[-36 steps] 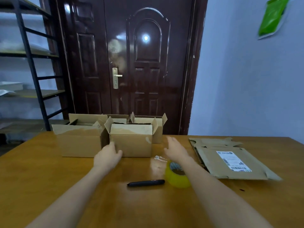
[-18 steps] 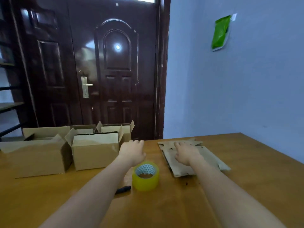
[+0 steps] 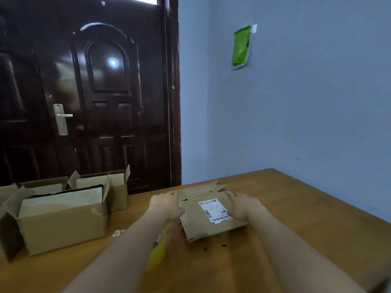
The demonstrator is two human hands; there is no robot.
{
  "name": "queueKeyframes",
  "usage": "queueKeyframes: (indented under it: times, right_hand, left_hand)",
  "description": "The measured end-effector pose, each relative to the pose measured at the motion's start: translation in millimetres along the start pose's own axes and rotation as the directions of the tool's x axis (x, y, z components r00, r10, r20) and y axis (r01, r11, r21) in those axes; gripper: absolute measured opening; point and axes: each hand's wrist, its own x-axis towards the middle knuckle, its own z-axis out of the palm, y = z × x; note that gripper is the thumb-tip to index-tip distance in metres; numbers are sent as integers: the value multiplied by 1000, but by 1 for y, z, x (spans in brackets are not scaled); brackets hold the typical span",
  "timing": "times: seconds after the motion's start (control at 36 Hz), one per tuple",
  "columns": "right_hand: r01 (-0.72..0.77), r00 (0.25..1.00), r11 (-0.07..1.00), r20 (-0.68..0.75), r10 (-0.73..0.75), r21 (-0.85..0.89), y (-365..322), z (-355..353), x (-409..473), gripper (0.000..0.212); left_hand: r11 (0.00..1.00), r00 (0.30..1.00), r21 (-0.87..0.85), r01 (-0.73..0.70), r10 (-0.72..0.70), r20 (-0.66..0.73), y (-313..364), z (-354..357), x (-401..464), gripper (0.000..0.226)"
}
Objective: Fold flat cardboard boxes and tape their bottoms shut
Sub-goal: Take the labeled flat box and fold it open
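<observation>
1. Nearest to us, our two bare forearms reach forward over a wooden table. A yellow tape roll lies on the table just under our left forearm, mostly hidden by it.
2. Beyond that, our left hand grips the left edge of the top flat box, its thumb hooked under the edge; the fingers themselves are blurred.
3. Our right hand rests on the right side of the same flat box, fingers laid over the edge; we cannot tell whether they curl under it.
4. The flat box carries a white shipping label and tops a small stack of flattened boxes, near the table's far edge.
5. To the left stand the folded boxes, flaps up, close together.
6. Furthest away are a dark door and a blue wall with a green packet stuck on it.
7. We judge the step in hand is taking the next flat box off the stack. The next move calls for lifting it clear and pushing it open into a square tube.
</observation>
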Motion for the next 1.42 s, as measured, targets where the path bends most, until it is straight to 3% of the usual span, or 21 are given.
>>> queueKeyframes:
  times: [0.19,0.36,0.47,0.61,0.67,0.69,0.78,0.83,0.94,1.06,1.17,1.22,1.33,1.42]
  right_hand:
    - [-84,995,995,67,81,58,20,16,17,58]
    - [-175,980,929,148,132,328,23,33,31,69]
    - [-238,971,819,130,199,523,20,43,36,70]
    - [-317,927,705,52,370,634,16,41,34,52]
    - [-328,895,586,45,445,741,18,39,32,43]
    - [-328,872,475,69,485,816,19,37,32,38]
    - [-276,833,-27,252,493,961,19,31,29,42]
    - [-223,837,-198,292,462,954,18,27,26,47]
    - [-76,865,-318,221,451,945,14,23,18,35]
    - [24,899,-448,176,401,894,5,16,8,32]
    - [81,941,-498,98,324,863,-12,8,2,38]
    - [105,952,-484,53,300,869,-24,1,0,29]
    - [171,948,-357,-55,312,918,-46,-13,-3,18]
    - [213,923,-250,-110,369,945,-60,-18,0,43]
  left_hand:
    - [989,988,-114,93,-77,137,8,21,15,66]
    - [931,972,-331,152,-80,220,14,39,26,63]
    - [891,977,-424,166,-89,196,21,45,28,61]
    - [790,979,-579,200,-179,93,25,49,28,60]
    - [665,971,-717,208,-226,73,25,45,29,62]
    - [542,965,-814,209,-247,83,25,42,30,63]
    - [141,951,-973,184,-275,141,25,30,26,65]
    - [35,961,-988,152,-240,140,25,23,21,68]
    - [-42,973,-997,65,-217,73,18,5,14,64]
    - [-38,978,-995,-89,-193,-80,8,-22,0,27]
    - [-14,955,-971,-237,-187,-230,-3,-55,-14,30]
    - [29,936,-954,-299,-188,-299,-11,-70,-21,31]
    - [236,886,-894,-382,-181,-426,-34,-99,-32,31]
    - [450,863,-805,-388,-128,-488,-52,-119,-43,34]
